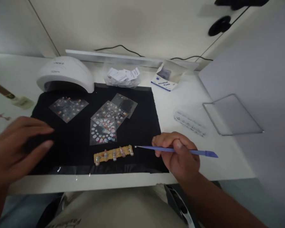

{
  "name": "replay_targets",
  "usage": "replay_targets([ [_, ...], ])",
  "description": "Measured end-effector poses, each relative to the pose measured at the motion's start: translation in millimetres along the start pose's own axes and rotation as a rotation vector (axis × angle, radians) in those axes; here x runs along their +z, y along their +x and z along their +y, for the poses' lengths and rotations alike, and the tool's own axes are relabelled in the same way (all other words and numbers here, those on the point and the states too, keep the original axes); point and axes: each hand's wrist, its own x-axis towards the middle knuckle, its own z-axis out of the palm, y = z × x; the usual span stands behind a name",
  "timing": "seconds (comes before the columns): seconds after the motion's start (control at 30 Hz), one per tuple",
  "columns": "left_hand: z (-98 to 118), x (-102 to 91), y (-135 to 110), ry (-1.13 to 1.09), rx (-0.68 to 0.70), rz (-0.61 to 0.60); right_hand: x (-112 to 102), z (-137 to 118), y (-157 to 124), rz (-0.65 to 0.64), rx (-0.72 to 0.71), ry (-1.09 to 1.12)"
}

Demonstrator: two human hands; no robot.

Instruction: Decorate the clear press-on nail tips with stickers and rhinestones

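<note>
My right hand [178, 155] grips slim purple tweezers [194, 152] with a slanted flat end. Their narrow tip points left, with a tiny pale speck at it. Just left of that tip, a yellow strip [111, 155] carries several small decorated false nails [114, 155] in a row. My left hand [21, 142] hovers over the left edge of the black mat [73, 142], thumb and fingers apart, holding nothing. Between my hands lie clear sheets of nail stickers, among them one with white oval shapes [103, 131] and a more colourful one [109, 110].
Behind the mat stand a white nail lamp [65, 72], a clear bag of white packets [122, 77] and an opened alcohol pads box [167, 77]. At right are a clear printed strip [190, 123] and a wire frame [232, 114]. A brush-capped bottle [22, 102] is at left.
</note>
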Motion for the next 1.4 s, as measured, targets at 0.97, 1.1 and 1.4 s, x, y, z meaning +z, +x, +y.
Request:
replay_targets([
  [0.97, 145.4, 100.6, 32.1, 0.088, 0.418, -0.420, -22.7, 14.1, 3.8, -0.130, 0.396, 0.032],
  [1.1, 143.9, 101.9, 31.7, 0.119, 0.415, -0.417, -22.5, 10.8, 4.5, -0.138, 0.443, 0.025],
  [1.4, 137.2, 101.9, 32.1, 0.124, 0.459, -0.410, -23.1, 10.1, 7.5, -0.124, 0.443, -0.059],
])
